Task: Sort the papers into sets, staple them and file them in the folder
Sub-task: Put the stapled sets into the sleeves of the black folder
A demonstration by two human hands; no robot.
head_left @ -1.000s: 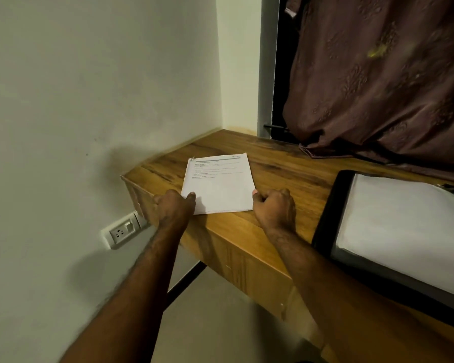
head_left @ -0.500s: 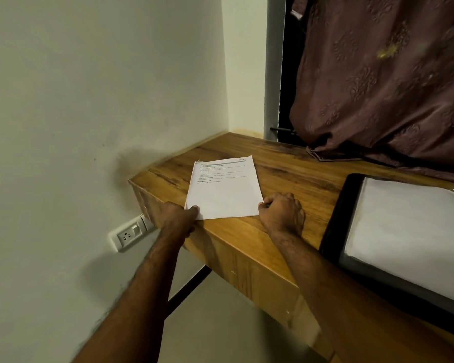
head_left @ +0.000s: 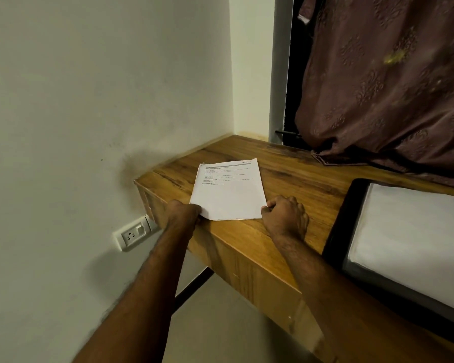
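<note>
Both forearms reach in from the near edge. Left hand [head_left: 183, 214] sits at the front lip of the wooden surface [head_left: 294, 179], fingers [head_left: 195, 209] curled onto the near-left corner of the paper set [head_left: 227, 189]; the grip looks like a pinch, though the underside is hidden. Right hand [head_left: 286, 218] rests knuckles-up at the near-right corner, fingers curled, thumb touching the sheet's edge; whether it actually holds the paper I cannot tell.

Change over the last second: little. The sheets lie flat in the same spot, and the left hand has slid slightly off the front lip toward the corner. Judgement: a lift is being set up, with filing to follow.

The set's far-left corner looks fastened, probably stapled; too small to be sure.

To the right, apart from the set, the open black folder [head_left: 351, 218] lies on the surface with white sheets [head_left: 414, 239] in it.

Farther back: curtain [head_left: 388, 87], wall socket [head_left: 133, 233] low left.
</note>
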